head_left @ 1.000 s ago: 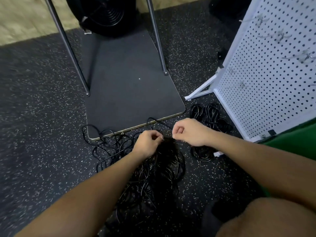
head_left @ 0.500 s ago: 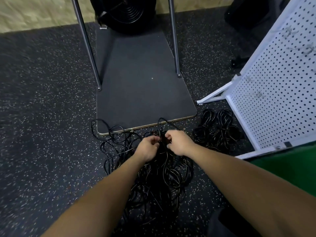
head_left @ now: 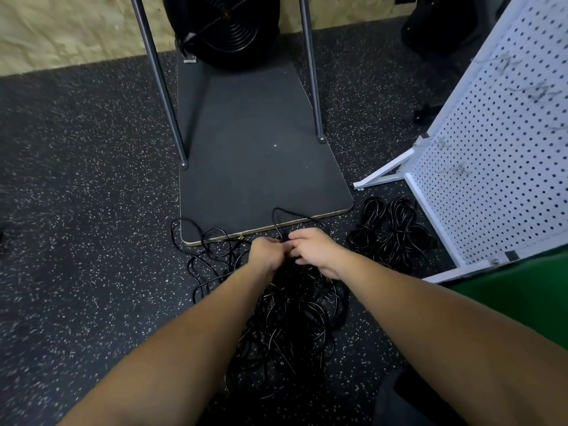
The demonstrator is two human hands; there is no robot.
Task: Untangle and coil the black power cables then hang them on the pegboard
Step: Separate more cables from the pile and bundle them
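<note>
Black tangled power cable pile (head_left: 295, 315) lies on speckled rubber floor (head_left: 92, 241), near the dark mat w/ pale edge (head_left: 258, 167). Left hand (head_left: 267, 252) & right hand (head_left: 313, 249), fingers curled, both pinch a strand atop it. White perforated pegboard (head_left: 504, 155) stands at right; a second cable bundle (head_left: 390, 232) lies beside it.

Dark board (head_left: 258, 167) (two metal legs (head_left: 312, 75)) fronts fan (head_left: 224, 26).

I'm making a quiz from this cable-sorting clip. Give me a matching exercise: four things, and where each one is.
Things:
1. tangled cable pile
2. smaller cable bundle
3. pegboard
4. fan

Places:
A. far end of the dark mat
B. standing at right
C. under both hands
D. on the floor by the pegboard's foot

Pairs: 1-C, 2-D, 3-B, 4-A
</note>
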